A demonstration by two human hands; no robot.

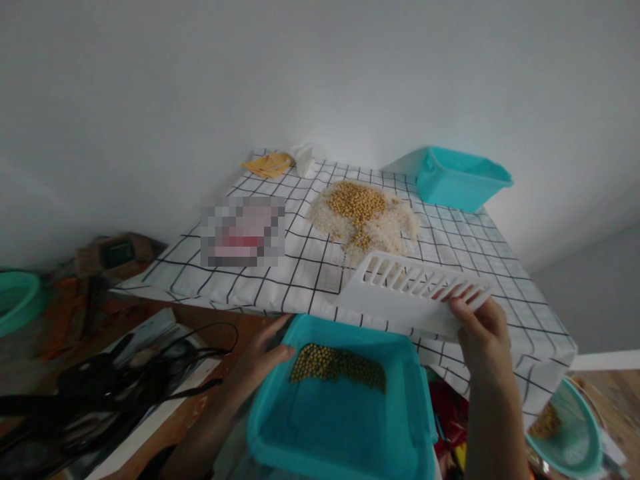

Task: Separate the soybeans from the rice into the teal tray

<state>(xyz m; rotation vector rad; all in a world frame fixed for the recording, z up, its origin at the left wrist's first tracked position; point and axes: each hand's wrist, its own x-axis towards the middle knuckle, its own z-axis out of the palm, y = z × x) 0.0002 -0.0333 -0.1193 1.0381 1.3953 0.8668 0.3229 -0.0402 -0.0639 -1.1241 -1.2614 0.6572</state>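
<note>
My left hand (265, 360) grips the left rim of a teal plastic bin (335, 433), thumb over the edge. The bin is tilted against the table's front edge, and a band of soybeans (340, 368) lies along its far side. In my right hand (483, 330) is a white slotted plastic piece (395, 300), held by its right end with fingers through the slots. Its left end is at the table's front, just before a pile of rice (325, 217) topped with soybeans (356, 200). Whether it touches the cloth I cannot tell.
A checked cloth (295, 273) covers the table. At the back stand a second teal bin (460, 190), a yellow cloth (270, 165) and white tissue (303, 159). A blurred-out item (243, 232) lies left. Basins flank the table: green (20, 303) left, teal (583, 427) right.
</note>
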